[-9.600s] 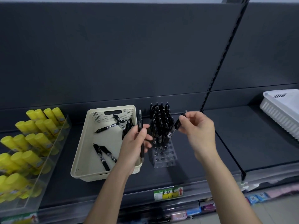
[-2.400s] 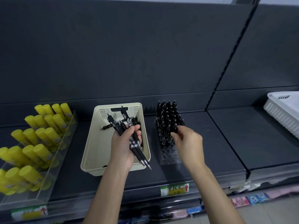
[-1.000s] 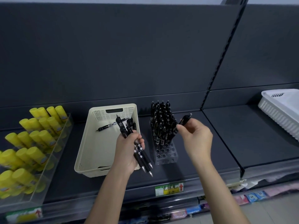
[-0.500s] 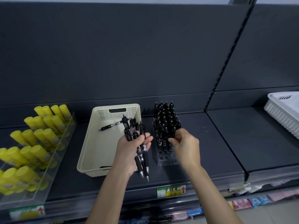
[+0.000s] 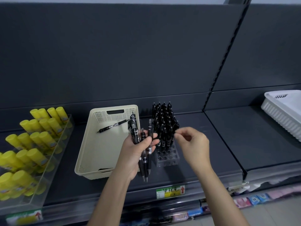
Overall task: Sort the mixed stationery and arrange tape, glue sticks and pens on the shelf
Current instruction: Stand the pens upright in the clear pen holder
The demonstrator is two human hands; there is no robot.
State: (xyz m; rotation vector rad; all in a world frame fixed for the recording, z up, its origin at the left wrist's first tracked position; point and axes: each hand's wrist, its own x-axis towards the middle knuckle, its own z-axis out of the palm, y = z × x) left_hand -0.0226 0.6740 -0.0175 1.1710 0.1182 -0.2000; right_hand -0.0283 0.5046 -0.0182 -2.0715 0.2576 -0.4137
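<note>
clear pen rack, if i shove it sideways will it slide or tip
Probably top-heavy: the upright pens crowd the back rows of the clear pen rack and stand well above it. A low push likely slides it on the flat shelf; a high one may tip it.

- Glue sticks (image 5: 39,141), left of frame: yellow, each with a small pale label.
- Display tray (image 5: 48,176) beneath them: clear.
- Basket (image 5: 84,150), centre: cream, with a fine perforated grid on the end wall.
- Loose pen (image 5: 112,126), bundle of pens (image 5: 145,162) and standing pens (image 5: 164,123): black. The bundle has silver tips.
- Pen holder (image 5: 167,159): clear, with a grid of round holes.
- Shelf deck (image 5: 203,152) and back panel (image 5: 114,54): dark grey.
- Ribbed basket (image 5: 283,115), right edge: white.
- Price label (image 5: 170,191), lower centre: green and yellow, with a red arrow.
</note>
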